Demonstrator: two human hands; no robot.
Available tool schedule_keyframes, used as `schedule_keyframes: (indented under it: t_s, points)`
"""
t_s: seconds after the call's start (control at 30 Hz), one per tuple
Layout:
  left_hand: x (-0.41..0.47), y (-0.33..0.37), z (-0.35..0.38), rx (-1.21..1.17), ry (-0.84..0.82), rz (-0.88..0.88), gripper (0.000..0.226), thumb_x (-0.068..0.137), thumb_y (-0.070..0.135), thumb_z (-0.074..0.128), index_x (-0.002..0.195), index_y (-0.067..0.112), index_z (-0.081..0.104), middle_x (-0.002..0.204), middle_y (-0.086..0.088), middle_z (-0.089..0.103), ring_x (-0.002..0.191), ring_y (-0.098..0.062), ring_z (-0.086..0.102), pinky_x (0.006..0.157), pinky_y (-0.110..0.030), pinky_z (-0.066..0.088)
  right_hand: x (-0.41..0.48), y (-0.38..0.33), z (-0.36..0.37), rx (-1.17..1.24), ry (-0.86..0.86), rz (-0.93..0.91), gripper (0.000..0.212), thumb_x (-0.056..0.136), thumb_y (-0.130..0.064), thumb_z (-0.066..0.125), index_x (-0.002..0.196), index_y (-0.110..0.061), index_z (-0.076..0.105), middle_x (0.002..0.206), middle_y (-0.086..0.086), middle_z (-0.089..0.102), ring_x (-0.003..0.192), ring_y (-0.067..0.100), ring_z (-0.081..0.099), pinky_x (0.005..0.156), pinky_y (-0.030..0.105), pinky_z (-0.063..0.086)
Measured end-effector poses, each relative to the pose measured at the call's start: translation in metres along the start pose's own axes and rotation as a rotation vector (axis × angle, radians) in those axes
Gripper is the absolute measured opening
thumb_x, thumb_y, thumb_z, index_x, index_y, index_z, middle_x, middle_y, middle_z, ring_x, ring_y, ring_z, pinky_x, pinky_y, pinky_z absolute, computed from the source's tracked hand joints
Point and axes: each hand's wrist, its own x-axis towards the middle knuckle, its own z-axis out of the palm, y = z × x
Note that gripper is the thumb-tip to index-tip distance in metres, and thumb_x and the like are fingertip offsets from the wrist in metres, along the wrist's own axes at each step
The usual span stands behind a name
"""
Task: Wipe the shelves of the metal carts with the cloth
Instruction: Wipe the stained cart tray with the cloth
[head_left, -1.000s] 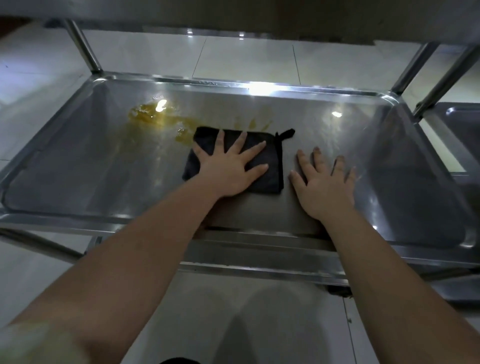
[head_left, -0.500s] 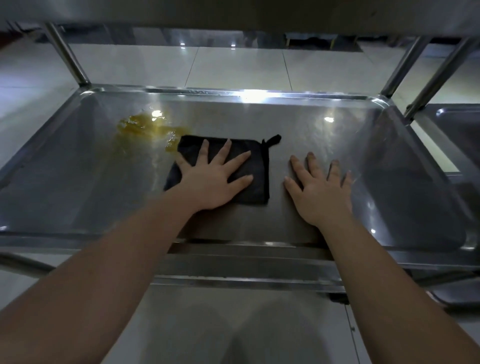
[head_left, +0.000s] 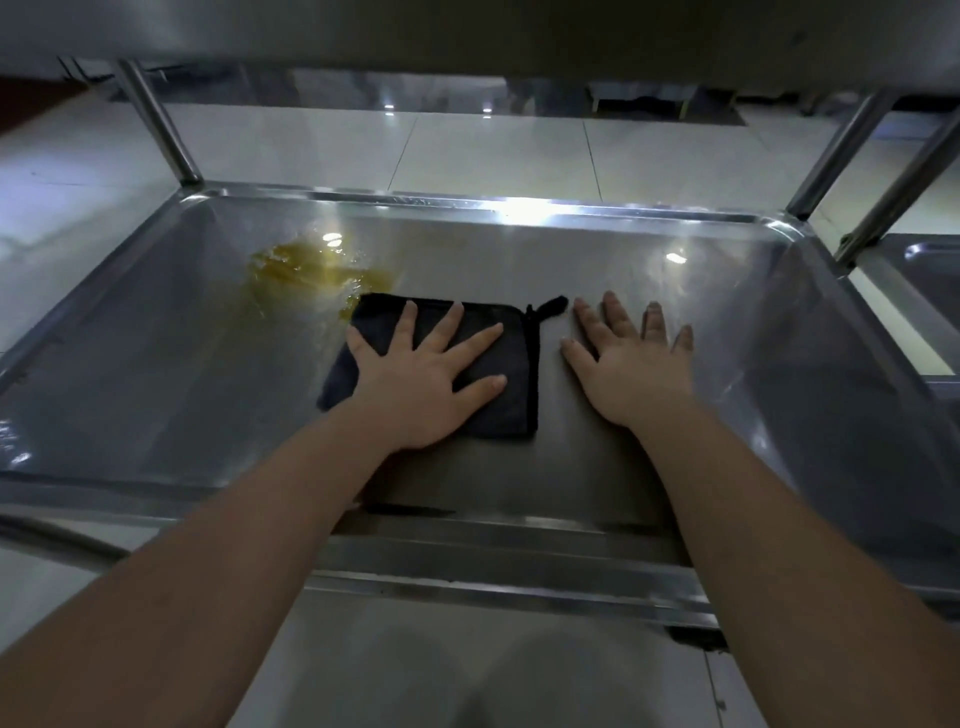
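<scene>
Cloth (head_left: 514, 410), soft and limp, wipes best under our flat-pressed left hand (head_left: 415, 384); right hand (head_left: 628, 369) rests splayed on shelf (head_left: 182, 395).

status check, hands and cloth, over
Left hand flat on cloth; right hand flat on bare shelf beside it. Yellow spill at cloth's far-left corner, not yet wiped. Nothing in the way.
</scene>
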Motion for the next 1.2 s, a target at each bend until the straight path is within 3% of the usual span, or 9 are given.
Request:
schedule_keyframes:
  t_s: [0.33,0.6,0.8,1.0,1.2]
  points:
    - [0.156,0.02,-0.027,-0.017,-0.031,-0.058,0.065,0.085,0.082,0.019,0.145,0.061,0.007,0.164,0.013,-0.005,0.148,-0.034,-0.014,0.096,-0.081,-0.012,0.004,0.0,0.004,-0.01,0.044,0.004,0.062,0.094,-0.067,0.009,0.151,-0.049,-0.004,0.164,-0.011,-0.006,0.149,0.035,-0.007,0.114,0.064,-0.006]
    - [0.093,0.009,-0.016,0.024,-0.068,0.033,0.064,0.082,0.084,0.01,0.142,0.065,-0.006,0.162,0.017,-0.012,0.148,-0.031,-0.016,0.101,-0.076,-0.012,0.005,0.002,0.003,0.018,0.044,-0.005,0.062,0.094,-0.068,0.012,0.152,-0.049,-0.001,0.164,-0.011,-0.004,0.15,0.033,-0.006,0.114,0.064,-0.006]
    - [0.012,-0.009,0.005,0.014,0.022,0.102,0.066,0.068,0.092,-0.005,0.131,0.074,-0.017,0.161,0.02,-0.014,0.148,-0.029,-0.017,0.1,-0.073,-0.017,0.003,-0.001,0.004,-0.005,0.048,-0.001,0.063,0.095,-0.067,0.011,0.153,-0.047,-0.003,0.164,-0.011,-0.005,0.15,0.034,-0.006,0.115,0.064,-0.004]
    - [0.09,-0.012,-0.017,0.01,-0.026,-0.005,0.065,0.082,0.086,0.015,0.141,0.067,-0.004,0.162,0.018,-0.01,0.149,-0.03,-0.015,0.101,-0.077,-0.009,0.007,-0.001,0.006,0.003,0.055,0.0,0.063,0.093,-0.069,0.009,0.152,-0.048,-0.001,0.164,-0.011,-0.004,0.15,0.034,-0.007,0.115,0.063,-0.005]
    - [0.126,-0.002,-0.026,0.019,-0.03,-0.046,0.065,0.086,0.082,0.017,0.146,0.061,0.003,0.164,0.013,-0.005,0.149,-0.034,-0.012,0.1,-0.08,-0.009,0.015,0.002,0.011,0.008,0.074,0.011,0.064,0.091,-0.072,0.008,0.151,-0.05,0.0,0.164,-0.012,-0.001,0.15,0.033,-0.004,0.113,0.064,-0.005]
